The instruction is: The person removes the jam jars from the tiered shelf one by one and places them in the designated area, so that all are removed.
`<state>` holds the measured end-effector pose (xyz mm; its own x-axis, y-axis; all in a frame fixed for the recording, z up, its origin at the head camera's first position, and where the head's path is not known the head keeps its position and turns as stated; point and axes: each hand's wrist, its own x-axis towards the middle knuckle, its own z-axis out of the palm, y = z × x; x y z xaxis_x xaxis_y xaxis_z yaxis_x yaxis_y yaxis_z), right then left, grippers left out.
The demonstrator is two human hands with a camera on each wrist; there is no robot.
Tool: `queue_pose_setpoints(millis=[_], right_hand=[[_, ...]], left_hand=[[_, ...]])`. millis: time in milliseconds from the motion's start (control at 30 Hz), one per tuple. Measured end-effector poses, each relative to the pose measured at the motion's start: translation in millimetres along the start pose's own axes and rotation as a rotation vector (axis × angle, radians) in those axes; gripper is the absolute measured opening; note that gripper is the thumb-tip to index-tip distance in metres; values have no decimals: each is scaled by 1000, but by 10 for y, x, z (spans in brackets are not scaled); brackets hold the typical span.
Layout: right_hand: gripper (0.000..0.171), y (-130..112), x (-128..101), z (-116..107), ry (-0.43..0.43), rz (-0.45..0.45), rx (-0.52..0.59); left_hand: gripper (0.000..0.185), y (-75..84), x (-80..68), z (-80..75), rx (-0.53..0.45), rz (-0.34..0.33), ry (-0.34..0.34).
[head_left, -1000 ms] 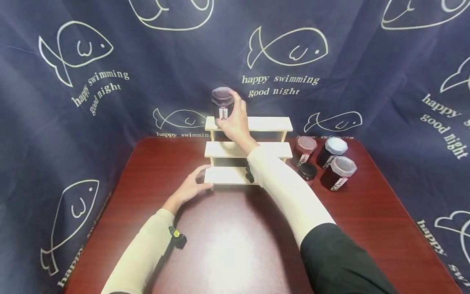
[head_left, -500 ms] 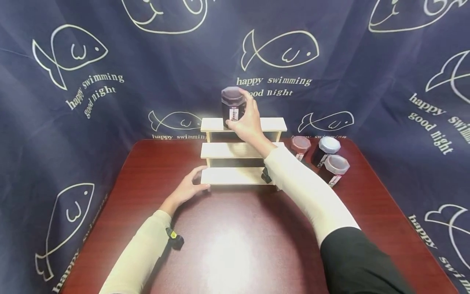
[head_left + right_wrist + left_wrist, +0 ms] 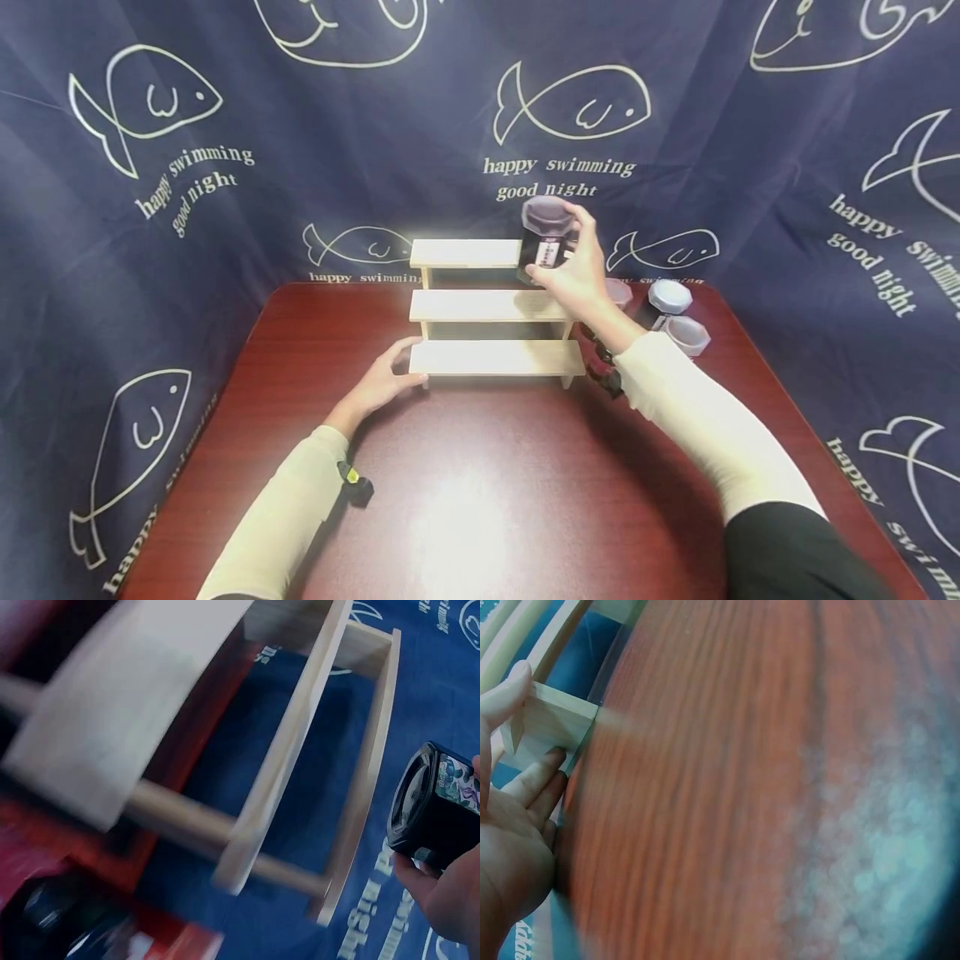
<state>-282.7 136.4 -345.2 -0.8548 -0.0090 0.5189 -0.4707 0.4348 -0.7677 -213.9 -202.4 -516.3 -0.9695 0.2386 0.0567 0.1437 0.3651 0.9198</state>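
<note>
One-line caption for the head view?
Right hand holds a dark jar over the wooden rack's top step; left hand steadies it.

The right hand (image 3: 581,275) covers the lower side of the dark jar (image 3: 546,233) and the right end of the rack's top shelf (image 3: 465,252). The reddish-lidded jar (image 3: 619,292) behind the wrist shows only a sliver. Both wrist views are motion-blurred — the worktop (image 3: 780,787) smears, and the jar's label print (image 3: 457,776) is unreadable.
</note>
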Motion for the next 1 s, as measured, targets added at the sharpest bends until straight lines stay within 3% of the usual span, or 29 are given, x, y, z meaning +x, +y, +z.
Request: queue_pose_setpoints(millis=[167, 533, 767, 1000], right_hand=[[105, 174, -203, -391, 51, 2, -23], [109, 450, -570, -1120, 120, 107, -152], [109, 602, -661, -1458, 180, 150, -157], [109, 811, -750, -1833, 302, 186, -159]], left_hand=[[74, 27, 5, 12, -11, 2, -1], [77, 56, -12, 33, -26, -11, -13], [73, 405, -138, -14, -11, -20, -46], [73, 398, -141, -14, -11, -20, -50]])
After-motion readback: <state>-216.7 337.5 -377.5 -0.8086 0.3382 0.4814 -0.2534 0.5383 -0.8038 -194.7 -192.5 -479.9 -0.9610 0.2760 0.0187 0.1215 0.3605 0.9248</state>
